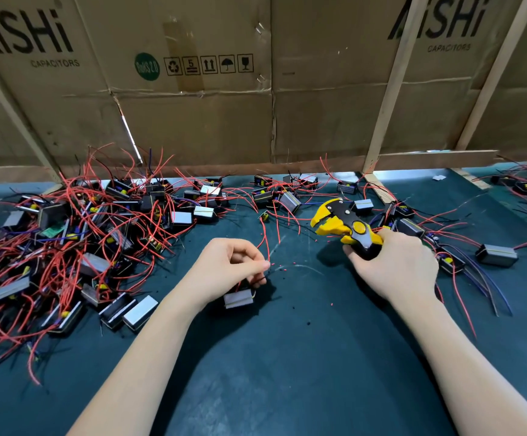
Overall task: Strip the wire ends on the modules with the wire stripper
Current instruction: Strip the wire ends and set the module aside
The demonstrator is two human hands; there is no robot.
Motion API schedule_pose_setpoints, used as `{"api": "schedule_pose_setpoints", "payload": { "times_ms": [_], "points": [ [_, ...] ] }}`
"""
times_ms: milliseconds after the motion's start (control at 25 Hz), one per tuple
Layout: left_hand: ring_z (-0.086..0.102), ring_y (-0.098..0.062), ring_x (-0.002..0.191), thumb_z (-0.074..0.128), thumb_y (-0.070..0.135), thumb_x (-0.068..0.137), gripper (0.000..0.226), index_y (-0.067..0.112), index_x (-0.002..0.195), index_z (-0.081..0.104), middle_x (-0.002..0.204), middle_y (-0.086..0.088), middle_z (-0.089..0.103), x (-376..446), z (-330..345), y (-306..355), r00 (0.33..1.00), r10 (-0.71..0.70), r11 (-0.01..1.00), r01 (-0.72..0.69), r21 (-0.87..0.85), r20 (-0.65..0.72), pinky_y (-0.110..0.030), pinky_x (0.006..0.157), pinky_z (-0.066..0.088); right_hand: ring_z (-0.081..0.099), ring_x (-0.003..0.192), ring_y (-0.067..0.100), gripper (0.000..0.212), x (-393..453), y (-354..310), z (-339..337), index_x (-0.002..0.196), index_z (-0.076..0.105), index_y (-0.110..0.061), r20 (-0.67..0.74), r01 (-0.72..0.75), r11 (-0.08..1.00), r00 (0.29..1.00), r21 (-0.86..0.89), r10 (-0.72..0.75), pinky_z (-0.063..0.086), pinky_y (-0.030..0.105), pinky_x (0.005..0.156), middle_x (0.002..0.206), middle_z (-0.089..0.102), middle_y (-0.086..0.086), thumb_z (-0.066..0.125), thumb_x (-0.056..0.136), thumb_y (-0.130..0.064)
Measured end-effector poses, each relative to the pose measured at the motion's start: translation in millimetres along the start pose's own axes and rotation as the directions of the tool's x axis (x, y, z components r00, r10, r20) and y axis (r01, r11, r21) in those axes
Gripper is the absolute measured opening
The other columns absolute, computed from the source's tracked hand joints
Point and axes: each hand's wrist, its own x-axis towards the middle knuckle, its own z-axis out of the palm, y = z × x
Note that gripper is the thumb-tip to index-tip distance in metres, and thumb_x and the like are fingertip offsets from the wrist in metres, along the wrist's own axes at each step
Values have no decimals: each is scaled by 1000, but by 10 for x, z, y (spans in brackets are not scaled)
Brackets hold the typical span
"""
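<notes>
My left hand [229, 269] sits at the middle of the dark green mat [287, 357], fingers pinched on the wires of a small black module [238, 298] with a silver face that lies just under the palm. One red wire [265, 237] curves up from that pinch. My right hand [394, 265] grips the handles of a yellow and black wire stripper [344, 223], whose jaws point up and left, apart from the wire. Tiny red bits of stripped insulation [273, 264] dot the mat between the hands.
A big heap of modules with tangled red wires [76, 234] fills the left of the mat. More modules [496, 254] lie scattered at the right and along the back. Cardboard sheets [256, 89] and wooden slats [391, 89] wall off the far side.
</notes>
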Motion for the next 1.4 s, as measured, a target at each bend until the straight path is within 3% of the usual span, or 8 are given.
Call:
{"api": "schedule_pose_setpoints", "payload": {
  "times_ms": [200,320,440,680,800,1000,1200,1400],
  "points": [
    [62,-9,62,62,8,92,15,13,78,63,72,-6,73,62,-24,-21,971,4,998,-19,-61,-237,-12,57,44,57,74,22,47,-28,-88,-26,71,54,-17,35,-5,942,999,336,-7,44,33,66,70,59,-4,68,74,-62],
    [58,-12,68,59,13,95,18,17,77,60,79,-6,74,72,-17,-32,967,2,998,-18,-63,-256,-20,62,44,47,58,7,52,-43,-161,-75,65,54,-17,219,-207,625,974,752,59,40,18,64,55,54,-13,69,73,-66],
    [60,-10,67,57,11,96,20,17,76,58,77,-5,76,65,12,-17,975,14,998,-27,-55,-220,-17,56,44,60,71,17,52,-28,-191,-112,78,64,-13,373,-371,353,926,859,66,52,41,86,71,65,-1,66,71,-65],
    [65,-12,67,71,9,86,15,13,79,59,73,-7,74,63,-11,-68,978,44,998,-32,62,-203,-26,66,46,67,98,27,20,20,-18,-197,93,67,-19,517,-450,462,856,765,-23,52,40,92,101,72,11,69,86,-38],
    [53,-4,56,80,13,80,14,16,81,66,66,4,69,71,-29,-111,986,97,983,-73,171,-135,-16,62,43,64,93,17,11,30,40,-212,93,70,-13,553,-432,506,826,747,-110,49,27,77,111,69,-1,73,84,-20],
    [59,-4,64,80,21,80,4,24,81,78,71,9,72,70,-28,-148,991,130,959,-131,251,21,-19,65,45,59,69,19,36,-29,-73,-177,73,66,-13,413,-364,582,909,727,52,45,34,73,67,64,2,77,75,-47],
    [62,-5,69,75,20,85,7,23,79,73,81,7,75,55,-42,-91,970,241,965,-237,112,-30,-24,70,47,53,65,19,43,-37,-20,-197,66,52,-16,125,-129,881,989,456,80,36,30,56,62,57,-5,73,72,-52],
    [65,-12,73,70,24,86,7,19,83,71,79,-3,74,2,32,-20,969,236,970,-230,-78,74,-21,67,50,61,86,35,53,-103,-111,-114,80,54,-11,66,19,995,997,94,-26,46,41,76,83,62,9,66,73,-62]
  ]
}}
